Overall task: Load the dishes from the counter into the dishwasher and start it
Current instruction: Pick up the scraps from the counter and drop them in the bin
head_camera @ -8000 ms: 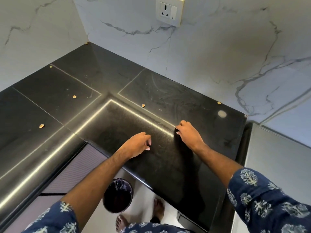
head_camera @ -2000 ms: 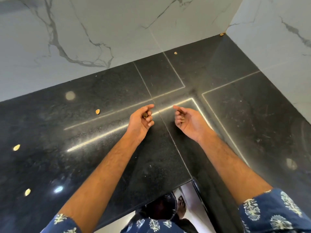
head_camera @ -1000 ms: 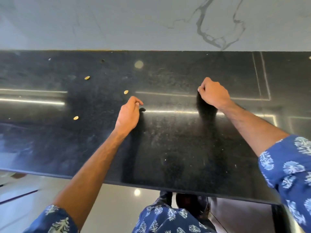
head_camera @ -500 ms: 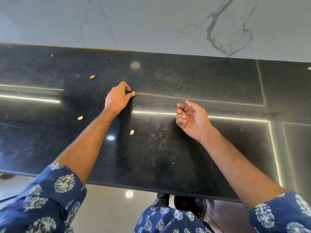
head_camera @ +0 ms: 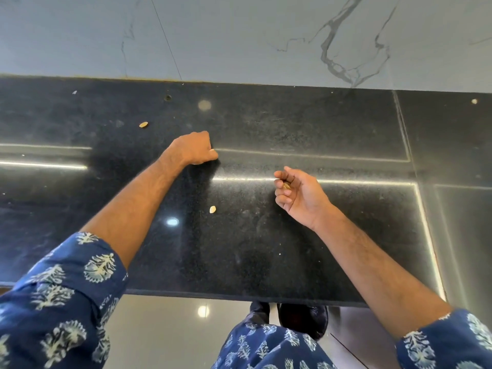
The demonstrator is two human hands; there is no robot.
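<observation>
The left hand point(head_camera: 195, 149) is curled knuckles-up against the black counter point(head_camera: 306, 123), apparently pinching up a seed there, though whatever it grips is hidden. The right hand point(head_camera: 298, 194) hovers palm-up, fingers cupped round a tan seed point(head_camera: 286, 185), likely serving as the collecting hand. Two more seeds point(head_camera: 212, 209) lie loose, one between the arms, one further back. No dishes or dishwasher show.

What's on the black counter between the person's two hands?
In the head view, mostly bare counter between left hand and right hand; one small tan seed-like bit lies slightly nearer the person.
</observation>
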